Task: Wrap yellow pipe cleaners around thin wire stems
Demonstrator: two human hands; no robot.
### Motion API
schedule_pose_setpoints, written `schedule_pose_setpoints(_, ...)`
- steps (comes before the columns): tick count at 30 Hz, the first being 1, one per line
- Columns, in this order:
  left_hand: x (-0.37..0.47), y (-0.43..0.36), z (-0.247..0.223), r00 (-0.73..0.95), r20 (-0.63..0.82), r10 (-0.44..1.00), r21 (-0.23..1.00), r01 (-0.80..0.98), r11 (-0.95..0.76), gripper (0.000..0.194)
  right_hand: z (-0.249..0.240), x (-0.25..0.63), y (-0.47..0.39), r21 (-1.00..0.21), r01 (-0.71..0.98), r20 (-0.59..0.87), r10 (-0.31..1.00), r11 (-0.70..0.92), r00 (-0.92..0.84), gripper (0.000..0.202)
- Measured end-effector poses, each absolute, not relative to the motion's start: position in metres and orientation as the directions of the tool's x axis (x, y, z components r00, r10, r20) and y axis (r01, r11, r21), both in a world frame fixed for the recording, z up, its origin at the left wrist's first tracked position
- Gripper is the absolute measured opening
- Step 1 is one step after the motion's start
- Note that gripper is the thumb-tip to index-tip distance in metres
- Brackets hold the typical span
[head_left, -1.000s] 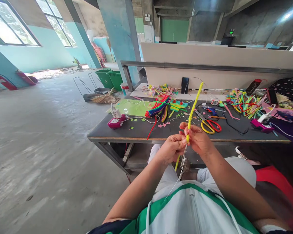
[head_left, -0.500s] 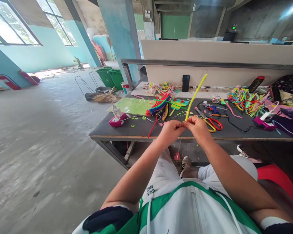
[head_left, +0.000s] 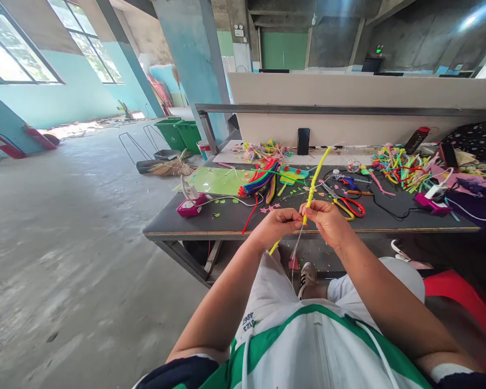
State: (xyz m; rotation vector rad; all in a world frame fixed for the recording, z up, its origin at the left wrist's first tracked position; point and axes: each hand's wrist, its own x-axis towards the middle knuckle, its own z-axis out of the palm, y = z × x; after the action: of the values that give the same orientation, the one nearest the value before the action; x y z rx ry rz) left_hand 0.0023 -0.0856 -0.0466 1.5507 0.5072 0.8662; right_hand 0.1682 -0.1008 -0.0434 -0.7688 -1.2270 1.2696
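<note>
A fuzzy yellow pipe cleaner [head_left: 315,178] stands slantwise above the table's front edge. My right hand [head_left: 326,219] pinches it near its lower part. My left hand [head_left: 281,224] is closed beside it, fingertips pressed together close to the right hand's; a yellow end [head_left: 274,247] of pipe cleaner sticks out beneath the left hand. Thin pale wires [head_left: 296,249] hang down below the fingers. Beyond my right hand lie scissors [head_left: 348,208] with red and yellow handles. Left of the hands is a bundle of coloured pipe cleaners [head_left: 261,181].
On the dark table [head_left: 178,224] are a pink power socket [head_left: 192,205], a green sheet [head_left: 216,181], a blue glue gun [head_left: 350,182] and a heap of pipe cleaners [head_left: 405,167]. A phone [head_left: 303,141] leans at the back. Green bins [head_left: 172,134] stand on the floor at left.
The upright yellow piece now reaches less high and looks thicker midway. A yellow end and pale wires now show below the hands. Both hands sit slightly lower in view.
</note>
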Motion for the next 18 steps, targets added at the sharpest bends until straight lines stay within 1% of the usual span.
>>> schedule_pose_setpoints(7,0.01,-0.091,-0.057,0.61,0.19,0.77,0.964,-0.262,-0.03,0.031,-0.043,0.167,-0.104,-0.9,-0.359,0.326,0.928,0.246,-0.179,0.007)
schedule_pose_setpoints(13,0.021,-0.096,-0.063,0.628,0.154,0.762,0.946,-0.318,0.071,0.033,-0.053,0.172,-0.1,-0.876,-0.436,0.349,0.894,0.205,-0.281,0.018)
schedule_pose_setpoints(16,0.025,-0.098,-0.067,0.59,0.143,0.795,0.953,-0.298,0.049,0.033,-0.058,0.176,-0.094,-0.892,-0.404,0.349,0.879,0.205,-0.324,0.023)
schedule_pose_setpoints(18,0.026,-0.098,-0.069,0.527,0.159,0.835,0.965,-0.261,-0.019,0.032,-0.06,0.179,-0.092,-0.912,-0.324,0.345,0.897,0.251,-0.277,0.022)
